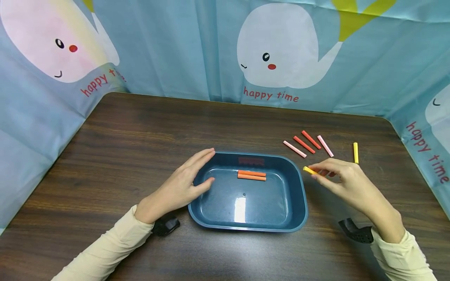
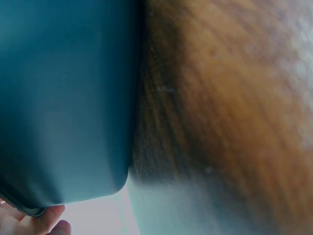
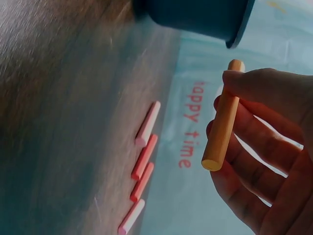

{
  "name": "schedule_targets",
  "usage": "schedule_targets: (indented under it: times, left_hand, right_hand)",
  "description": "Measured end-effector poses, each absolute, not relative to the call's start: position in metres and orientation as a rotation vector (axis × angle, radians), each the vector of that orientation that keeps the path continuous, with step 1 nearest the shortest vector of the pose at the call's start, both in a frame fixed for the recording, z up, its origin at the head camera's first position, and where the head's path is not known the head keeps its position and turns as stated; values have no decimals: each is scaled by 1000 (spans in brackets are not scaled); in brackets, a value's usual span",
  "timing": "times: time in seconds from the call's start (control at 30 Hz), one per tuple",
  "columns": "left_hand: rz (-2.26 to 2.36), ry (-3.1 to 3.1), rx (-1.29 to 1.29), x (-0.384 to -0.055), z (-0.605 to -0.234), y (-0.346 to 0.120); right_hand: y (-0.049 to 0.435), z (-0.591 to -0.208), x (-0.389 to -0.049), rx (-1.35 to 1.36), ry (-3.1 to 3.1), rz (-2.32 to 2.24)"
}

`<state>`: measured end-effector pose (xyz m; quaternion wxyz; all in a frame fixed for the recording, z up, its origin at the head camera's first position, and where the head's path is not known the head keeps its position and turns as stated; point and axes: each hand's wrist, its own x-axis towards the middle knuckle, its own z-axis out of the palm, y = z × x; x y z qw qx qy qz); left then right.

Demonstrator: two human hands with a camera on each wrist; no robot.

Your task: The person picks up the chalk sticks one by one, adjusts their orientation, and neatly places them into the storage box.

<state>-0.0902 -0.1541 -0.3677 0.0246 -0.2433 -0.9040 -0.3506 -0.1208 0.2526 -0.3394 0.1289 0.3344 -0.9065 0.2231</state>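
In the head view, my right hand [image 1: 353, 185] pinches a yellow-orange chalk stick [image 1: 309, 170] between thumb and fingertips, just beyond the right rim of a blue plastic basin [image 1: 303, 195]. The right wrist view shows this stick tilted, with its flat end exposed. My left hand [image 1: 181, 185] lies at the basin's left edge, fingers extended along the far corner and thumb over the inside. Its hold on the rim cannot be told. Inside the basin, two orange chalk sticks [image 1: 251, 175] lie side by side near the far wall.
Behind the right hand are two red chalk sticks [image 1: 304, 144] between two pink ones [image 1: 294, 149]. A yellow chalk stick [image 1: 356, 152] lies farther right. A blue whale-print curtain [image 1: 168, 50] hangs around the back and sides of the brown wooden table [image 1: 116, 156].
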Motion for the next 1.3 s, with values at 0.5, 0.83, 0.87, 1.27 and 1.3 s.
schedule_targets:
  times: [0.5,0.83,0.87,1.27,1.3]
  left_hand:
    - [-1102,-2781,-756,-91,-368,-154]
    - [-1083,-2783,-759,-91,-368,-154]
    - [-1082,-2780,-761,-91,-368,-154]
    - [-1094,-2782,-759,-91,-368,-154]
    - [-1092,-2784,-757,-91,-368,-155]
  right_hand:
    - [230,-327,-122,1067,-2567,717]
    - [211,-320,-126,1160,-2558,717]
    - [209,-320,-126,1164,-2566,708]
    - [188,-321,-127,1226,-2601,697]
    - [186,-322,-128,1232,-2605,696]
